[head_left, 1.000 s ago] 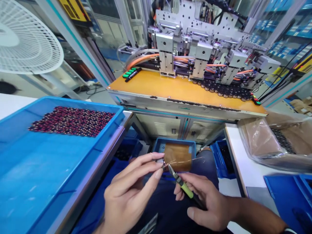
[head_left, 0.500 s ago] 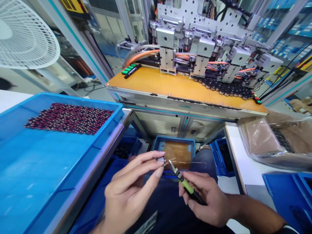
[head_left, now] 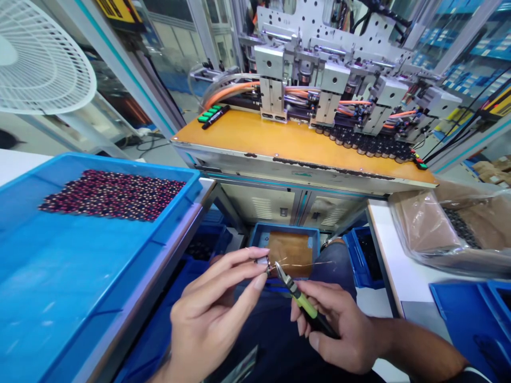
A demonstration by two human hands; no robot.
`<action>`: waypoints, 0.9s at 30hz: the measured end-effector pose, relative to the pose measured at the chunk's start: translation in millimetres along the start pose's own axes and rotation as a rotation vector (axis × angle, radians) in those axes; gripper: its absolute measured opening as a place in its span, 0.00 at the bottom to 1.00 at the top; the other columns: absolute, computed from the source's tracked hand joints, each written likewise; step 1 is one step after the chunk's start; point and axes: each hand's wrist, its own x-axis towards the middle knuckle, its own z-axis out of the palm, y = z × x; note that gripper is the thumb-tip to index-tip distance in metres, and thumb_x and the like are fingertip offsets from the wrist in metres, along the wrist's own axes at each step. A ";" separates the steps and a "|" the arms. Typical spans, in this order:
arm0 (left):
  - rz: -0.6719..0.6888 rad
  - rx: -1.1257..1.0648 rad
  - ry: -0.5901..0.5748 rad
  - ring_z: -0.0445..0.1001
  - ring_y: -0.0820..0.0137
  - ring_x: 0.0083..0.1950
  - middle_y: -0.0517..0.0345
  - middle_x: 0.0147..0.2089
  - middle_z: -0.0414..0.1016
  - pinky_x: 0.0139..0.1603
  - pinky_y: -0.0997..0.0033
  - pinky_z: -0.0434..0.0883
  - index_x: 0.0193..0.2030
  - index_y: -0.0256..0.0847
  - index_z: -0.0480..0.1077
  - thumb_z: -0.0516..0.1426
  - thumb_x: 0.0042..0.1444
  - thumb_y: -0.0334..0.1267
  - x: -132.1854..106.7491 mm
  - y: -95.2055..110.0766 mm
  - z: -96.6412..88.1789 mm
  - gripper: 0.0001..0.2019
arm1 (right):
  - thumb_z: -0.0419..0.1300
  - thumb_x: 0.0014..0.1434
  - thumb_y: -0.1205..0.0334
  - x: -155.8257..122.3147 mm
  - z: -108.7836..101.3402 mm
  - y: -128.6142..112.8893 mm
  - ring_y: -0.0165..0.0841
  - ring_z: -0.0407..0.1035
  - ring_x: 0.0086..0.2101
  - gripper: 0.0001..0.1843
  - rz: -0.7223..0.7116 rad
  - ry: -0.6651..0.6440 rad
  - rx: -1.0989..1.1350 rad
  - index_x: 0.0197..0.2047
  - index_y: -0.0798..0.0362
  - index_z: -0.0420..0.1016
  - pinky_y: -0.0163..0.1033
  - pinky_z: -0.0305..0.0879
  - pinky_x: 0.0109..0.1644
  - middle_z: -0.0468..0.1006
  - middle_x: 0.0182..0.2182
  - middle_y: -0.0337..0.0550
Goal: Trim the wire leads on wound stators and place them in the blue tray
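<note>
Between the fingertips and thumb of my left hand point(head_left: 217, 308) is a small coil part point(head_left: 262, 261), silvery with a dark end. Thin copper wire point(head_left: 305, 263) trails from that end toward the right. My right hand point(head_left: 341, 324) is wrapped round a pair of cutting pliers point(head_left: 301, 298) with green and black handles. The pliers' tips lie at the wire, close beside the part; I cannot tell whether the jaws touch it. Both hands are above my lap, and fingers hide much of the part.
A blue tray point(head_left: 99, 255) at left holds many small dark and red parts point(head_left: 115, 194). Ahead, a machine point(head_left: 327, 90) stands on an orange bench point(head_left: 239, 130) with a row of dark parts. A blue bin point(head_left: 285, 230) sits below; a plastic-lined box point(head_left: 423, 226) is at right.
The wire ends have shifted slightly and lie closer together. Both hands, the coil part and the pliers keep nearly the same place.
</note>
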 end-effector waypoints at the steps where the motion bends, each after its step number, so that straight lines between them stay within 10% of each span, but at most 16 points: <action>1: 0.003 -0.001 -0.001 0.80 0.72 0.51 0.60 0.50 0.81 0.52 0.75 0.77 0.45 0.45 0.77 0.60 0.57 0.21 0.0 -0.4 0.1 0.15 | 0.56 0.56 0.74 0.1 0.4 -0.8 0.27 0.66 0.30 0.41 0.009 0.008 -0.012 0.71 0.47 0.55 0.35 0.68 0.35 0.72 0.38 0.45; 6: 0.008 -0.019 -0.010 0.80 0.73 0.50 0.60 0.49 0.81 0.51 0.76 0.78 0.45 0.45 0.77 0.60 0.58 0.22 -1.0 -0.6 -0.4 0.14 | 0.58 0.57 0.73 -1.7 2.1 0.4 0.26 0.60 0.26 0.28 0.156 0.039 -0.088 0.61 0.53 0.70 0.34 0.64 0.31 0.69 0.30 0.39; 14: 0.067 -0.077 -0.015 0.77 0.70 0.54 0.56 0.49 0.78 0.49 0.75 0.79 0.44 0.43 0.75 0.60 0.55 0.18 -1.4 -5.9 -2.0 0.16 | 0.58 0.63 0.67 -2.3 -8.3 3.8 0.28 0.66 0.35 0.29 0.335 0.077 0.051 0.67 0.50 0.61 0.39 0.68 0.43 0.71 0.40 0.44; 27: 0.005 -0.353 0.098 0.84 0.66 0.47 0.63 0.47 0.83 0.50 0.66 0.83 0.52 0.50 0.66 0.62 0.45 0.12 -0.7 0.2 -3.6 0.33 | 0.56 0.61 0.72 1.5 -22.4 -34.0 0.31 0.70 0.40 0.38 0.143 -0.097 0.040 0.72 0.43 0.54 0.44 0.73 0.45 0.72 0.46 0.49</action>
